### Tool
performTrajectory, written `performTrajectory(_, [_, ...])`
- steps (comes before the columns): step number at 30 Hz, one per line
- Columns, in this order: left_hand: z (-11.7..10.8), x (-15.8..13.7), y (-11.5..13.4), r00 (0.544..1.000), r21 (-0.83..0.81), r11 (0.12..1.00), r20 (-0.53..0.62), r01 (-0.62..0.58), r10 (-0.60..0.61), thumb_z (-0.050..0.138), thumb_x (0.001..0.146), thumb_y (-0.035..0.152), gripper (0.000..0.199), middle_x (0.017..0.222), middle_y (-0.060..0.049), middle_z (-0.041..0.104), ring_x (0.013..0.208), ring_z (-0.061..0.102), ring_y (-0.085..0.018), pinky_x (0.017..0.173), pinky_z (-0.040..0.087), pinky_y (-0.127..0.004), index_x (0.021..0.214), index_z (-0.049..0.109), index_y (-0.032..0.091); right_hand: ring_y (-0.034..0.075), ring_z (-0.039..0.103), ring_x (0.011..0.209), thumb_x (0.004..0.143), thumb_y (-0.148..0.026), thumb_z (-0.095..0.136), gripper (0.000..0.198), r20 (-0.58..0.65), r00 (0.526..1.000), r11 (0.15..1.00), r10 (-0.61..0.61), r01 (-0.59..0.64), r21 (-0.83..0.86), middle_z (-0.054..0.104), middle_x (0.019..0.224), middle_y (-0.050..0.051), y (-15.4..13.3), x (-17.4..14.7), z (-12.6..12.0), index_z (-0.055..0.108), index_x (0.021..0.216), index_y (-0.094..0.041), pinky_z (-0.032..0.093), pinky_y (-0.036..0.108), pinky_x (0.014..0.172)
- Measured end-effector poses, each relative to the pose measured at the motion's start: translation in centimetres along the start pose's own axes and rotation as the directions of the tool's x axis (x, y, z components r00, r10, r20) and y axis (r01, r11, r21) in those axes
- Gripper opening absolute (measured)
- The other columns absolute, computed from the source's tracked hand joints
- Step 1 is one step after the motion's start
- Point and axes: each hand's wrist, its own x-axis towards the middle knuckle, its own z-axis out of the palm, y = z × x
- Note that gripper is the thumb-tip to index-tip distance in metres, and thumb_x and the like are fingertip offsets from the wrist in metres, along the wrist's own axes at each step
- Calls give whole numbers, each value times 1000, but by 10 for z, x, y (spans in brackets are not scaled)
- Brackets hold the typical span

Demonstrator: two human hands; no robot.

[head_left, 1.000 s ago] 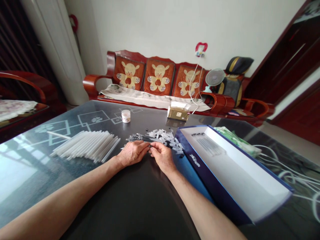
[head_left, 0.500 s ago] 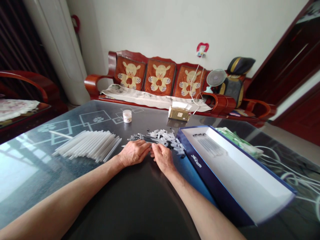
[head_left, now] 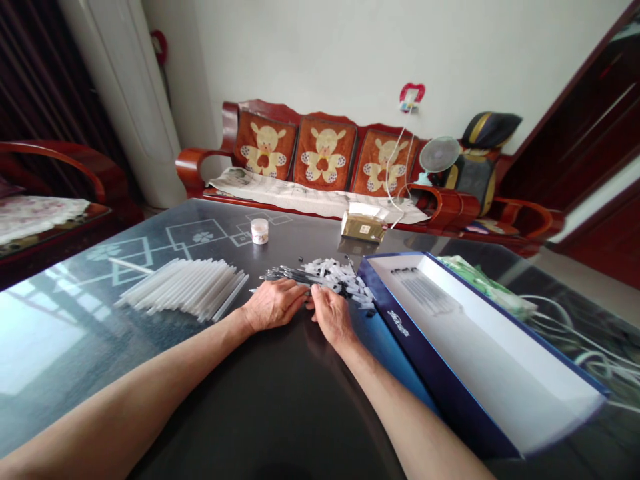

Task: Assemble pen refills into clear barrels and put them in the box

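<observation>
My left hand [head_left: 276, 305] is closed, knuckles up, low over the dark table. A thin pale tip, seemingly of a pen [head_left: 253, 290], pokes out beyond its left side. Close against its fingertips, my right hand [head_left: 331, 315] pinches with thumb and fingers; what lies in that pinch is hidden. Just behind both hands lie dark pen refills [head_left: 287, 273] in a loose bundle. White and black pen caps [head_left: 333, 270] are heaped behind my right hand. Left of my hands, whitish pen barrels [head_left: 185, 288] lie side by side in a pile.
A blue box with white inside [head_left: 480, 360] stands on the right, several capped pens [head_left: 425, 291] in its far end. Behind are a small white jar [head_left: 259, 231] and a tissue box [head_left: 363, 227]. A green-white package [head_left: 485, 285] and white cables [head_left: 565, 323] lie beyond the blue box.
The whole view has shifted slightly, so things appear a little farther right. Both hands stay together in nearly the same pose.
</observation>
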Motion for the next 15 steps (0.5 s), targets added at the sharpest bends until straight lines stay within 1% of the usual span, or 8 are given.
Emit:
performTrajectory(3, [-1,0,0,1000,3,1000,2,15,-15,37,98,30,30,76,-4,62,71,61,-16,63,47,-26,109,62,16,15,61,54,82,-51,46,34,43,999,997,-7,4,71,68,71,1,-1,0,-2,59,86,-20,47,24,50])
performTrajectory(5, [-2,1,1,1000,1,1000,8,18,-18,37,98,30,31,76,-4,62,71,61,-16,62,47,-25,109,62,16,14,60,53,81,-48,48,30,59,998,998,-2,-2,66,68,71,1,-1,0,-2,58,85,-20,47,24,50])
performTrajectory(8, [-3,1,1,1000,-4,1000,19,19,-18,37,98,31,31,76,-4,61,71,60,-16,62,46,-25,108,62,16,14,60,53,82,-52,45,35,42,999,999,30,-31,17,68,70,2,-3,1,-1,58,75,-21,48,24,52])
performTrajectory(11, [-3,0,1,999,-11,1000,22,27,-27,36,98,32,32,75,-4,61,71,60,-16,62,46,-25,106,63,17,15,61,54,84,-58,41,42,9,998,997,68,-68,19,68,68,3,-6,0,-1,57,70,-21,49,25,51])
performTrajectory(13, [-3,0,1,999,-11,999,18,32,-32,36,98,32,32,75,-4,61,71,60,-16,62,46,-25,106,63,16,16,62,55,83,-58,42,41,11,998,997,64,-64,40,68,68,3,-7,0,-1,58,73,-21,49,25,51])
performTrajectory(15, [-3,0,1,999,-12,999,17,33,-33,36,98,33,32,75,-5,61,71,60,-16,62,46,-25,106,63,17,16,62,54,81,-54,46,35,34,999,998,42,-44,47,68,69,2,-7,-1,-2,60,79,-21,49,25,51])
